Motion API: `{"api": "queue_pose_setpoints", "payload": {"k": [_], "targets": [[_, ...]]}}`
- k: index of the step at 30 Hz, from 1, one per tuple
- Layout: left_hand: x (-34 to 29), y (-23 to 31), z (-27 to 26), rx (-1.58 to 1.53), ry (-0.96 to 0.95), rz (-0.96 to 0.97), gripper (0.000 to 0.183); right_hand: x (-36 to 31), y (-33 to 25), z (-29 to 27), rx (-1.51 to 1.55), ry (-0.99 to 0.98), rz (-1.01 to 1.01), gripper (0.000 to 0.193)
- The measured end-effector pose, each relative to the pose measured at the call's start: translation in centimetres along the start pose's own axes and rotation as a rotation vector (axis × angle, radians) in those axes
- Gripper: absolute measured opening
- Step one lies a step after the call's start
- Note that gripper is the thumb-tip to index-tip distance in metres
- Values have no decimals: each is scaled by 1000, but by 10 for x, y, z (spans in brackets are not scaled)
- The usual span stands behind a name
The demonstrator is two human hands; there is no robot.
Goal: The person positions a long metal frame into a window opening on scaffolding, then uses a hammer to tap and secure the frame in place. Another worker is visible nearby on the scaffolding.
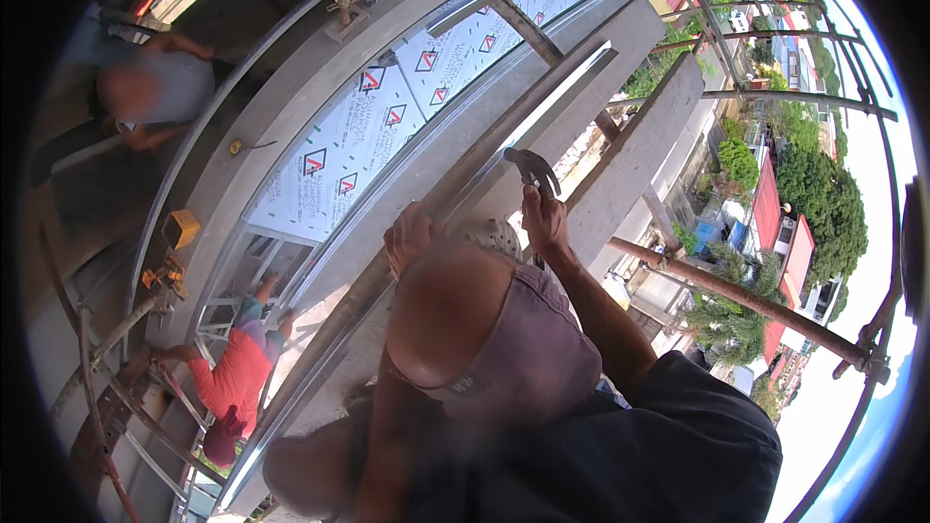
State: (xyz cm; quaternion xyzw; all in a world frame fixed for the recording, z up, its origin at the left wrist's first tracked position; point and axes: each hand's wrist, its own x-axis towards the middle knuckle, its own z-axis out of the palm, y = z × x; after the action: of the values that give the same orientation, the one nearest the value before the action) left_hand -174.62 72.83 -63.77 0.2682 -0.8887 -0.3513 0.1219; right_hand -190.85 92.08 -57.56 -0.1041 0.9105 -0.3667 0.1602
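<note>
My right hand [547,223] grips a dark claw hammer [533,170] high on its handle, close to the head. The hammer's head is near the end of a shiny metal strip [572,77] on a long grey board. My left hand [412,235] lies to the left, its fingers curled over the edge of a long bar [349,315]; whatever the fingers hold is hidden. Between the hands, a pale thing with dark holes [492,235] shows partly. My bent knee [450,315] and purple shorts [518,353] cover much of the middle, hiding part of the bar.
Film-covered panels [363,131] line the curved ledge on the left. Two other people, in grey [179,87] and red [232,373], are there too. Yellow items [181,229] sit on the ledge. Scaffold poles [746,295] and planks [649,126] stand right, high above houses and trees.
</note>
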Motion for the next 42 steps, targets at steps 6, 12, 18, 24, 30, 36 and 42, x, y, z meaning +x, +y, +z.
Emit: {"api": "queue_pose_setpoints", "payload": {"k": [6, 12, 18, 24, 30, 36, 42], "targets": [[0, 2, -1, -4, 49, -3, 19, 3, 4, -7, -109, -155, 156, 47], [3, 5, 5, -40, -18, -19, 24, 7, 19, 2, -163, -197, 136, 52], [4, -4, 7, -83, -24, -32, 26, 5, 5, 5, -213, -108, -10, 54], [5, -5, 3, -97, 41, -27, 25, -5, -14, -3, -176, -219, -74, 44], [8, -3, -5, -87, 43, -35, 21, -11, -21, 13, -156, -213, -99, 36], [8, -6, -4, -53, 58, -29, 22, -18, -50, 10, -18, -275, 179, 44], [5, -6, -5, -96, -11, -59, 30, -17, -37, 10, -246, -317, 142, 27]]}}
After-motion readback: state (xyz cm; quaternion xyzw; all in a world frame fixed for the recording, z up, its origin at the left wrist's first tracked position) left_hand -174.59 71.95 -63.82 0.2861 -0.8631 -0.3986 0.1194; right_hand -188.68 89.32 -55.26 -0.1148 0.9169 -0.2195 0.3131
